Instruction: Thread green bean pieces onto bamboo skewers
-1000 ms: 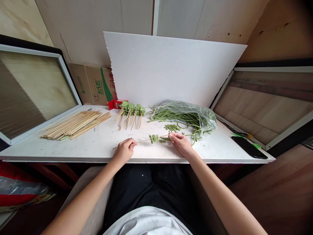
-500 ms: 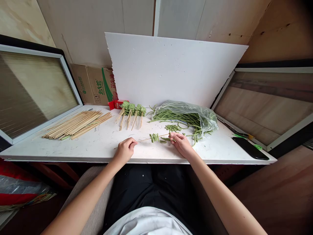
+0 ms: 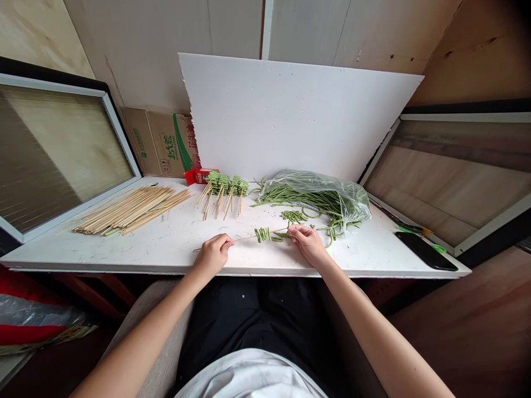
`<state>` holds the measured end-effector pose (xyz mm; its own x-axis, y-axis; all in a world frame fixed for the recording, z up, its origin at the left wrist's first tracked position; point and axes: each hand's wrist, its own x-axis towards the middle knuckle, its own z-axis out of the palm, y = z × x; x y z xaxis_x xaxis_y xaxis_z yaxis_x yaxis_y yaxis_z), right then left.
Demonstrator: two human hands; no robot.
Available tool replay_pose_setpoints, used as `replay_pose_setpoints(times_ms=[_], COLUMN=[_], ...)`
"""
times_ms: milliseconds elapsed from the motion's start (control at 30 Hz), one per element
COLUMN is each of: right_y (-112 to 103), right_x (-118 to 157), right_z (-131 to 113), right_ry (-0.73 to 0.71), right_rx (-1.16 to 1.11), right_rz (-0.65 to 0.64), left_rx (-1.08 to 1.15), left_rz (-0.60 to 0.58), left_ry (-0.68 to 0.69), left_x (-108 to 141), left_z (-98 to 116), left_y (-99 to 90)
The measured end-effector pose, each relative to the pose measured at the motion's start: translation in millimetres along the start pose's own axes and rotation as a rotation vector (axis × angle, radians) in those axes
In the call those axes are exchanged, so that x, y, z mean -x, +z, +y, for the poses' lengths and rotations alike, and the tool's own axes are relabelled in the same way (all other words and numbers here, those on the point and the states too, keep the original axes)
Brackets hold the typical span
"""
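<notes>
A thin wooden skewer [image 3: 245,237] runs between my hands over the front of the white table. My left hand [image 3: 214,254] is closed round its left part. Several short green bean pieces [image 3: 263,235] are threaded side by side on its middle. At the skewer's right end, my right hand [image 3: 306,243] pinches a small bean piece [image 3: 289,224] against the tip. Loose cut bean pieces [image 3: 293,215] lie in a small pile just behind my right hand, and a few more lie under the skewer. Finished bean skewers [image 3: 224,185] are stacked further back.
Bare skewers [image 3: 128,213] lie in a heap at the left. A clear plastic bag [image 3: 357,202] of long beans sits behind my right hand. A black phone [image 3: 425,250] lies at the right edge. A white board [image 3: 290,119] and a cardboard box [image 3: 160,143] stand behind.
Both hands keep nearly the same place and hold. The view has shifted very slightly.
</notes>
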<state>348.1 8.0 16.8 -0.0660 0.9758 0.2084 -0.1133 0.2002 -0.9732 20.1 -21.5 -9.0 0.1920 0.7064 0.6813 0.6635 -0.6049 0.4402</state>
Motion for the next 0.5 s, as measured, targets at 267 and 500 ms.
replay_pose_setpoints(times_ms=[267, 500], right_y=[0.9, 10.4], right_x=[0.5, 6.2], right_z=[3.0, -4.1], right_ry=[-0.036, -0.069], right_rx=[0.096, 0.141], right_rz=[0.027, 0.04], left_rx=[-0.001, -0.005], left_rz=[-0.022, -0.016], left_ry=[0.018, 0.021], left_x=[1.2, 0.7], left_z=[-2.0, -0.5], left_y=[0.3, 0.0])
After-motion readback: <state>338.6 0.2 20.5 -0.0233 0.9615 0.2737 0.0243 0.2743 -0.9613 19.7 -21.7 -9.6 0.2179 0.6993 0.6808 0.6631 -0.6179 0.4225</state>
